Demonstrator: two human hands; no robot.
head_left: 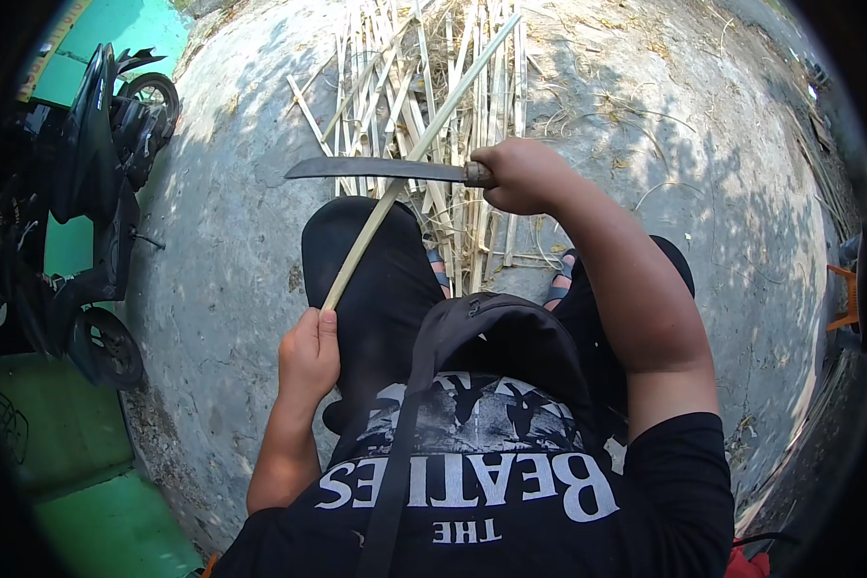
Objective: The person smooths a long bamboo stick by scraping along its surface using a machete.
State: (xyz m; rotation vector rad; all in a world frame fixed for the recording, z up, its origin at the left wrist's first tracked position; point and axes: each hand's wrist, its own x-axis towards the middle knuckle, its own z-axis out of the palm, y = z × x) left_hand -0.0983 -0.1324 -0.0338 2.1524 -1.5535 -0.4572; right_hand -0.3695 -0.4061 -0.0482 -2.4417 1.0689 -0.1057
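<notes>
My left hand (310,351) is closed round the near end of a long, pale bamboo strip (364,241). The strip slants up and to the right, passing over my left knee toward the far side. In my right hand (528,177) is the wooden handle of a machete (376,169), its long dark blade pointing left. That blade lies across the strip just beyond my left knee, apparently touching it. Beyond my knees, a pile of split bamboo strips (496,106) lies on the ground, partly hidden by the blade and my right hand.
Around me is a rough concrete ground (231,231) with patches of shade. A dark motorbike (96,183) stands at the left beside a green wall (77,511). Thin bamboo shavings (645,125) lie to the right, and an orange chair (844,299) shows at the right rim.
</notes>
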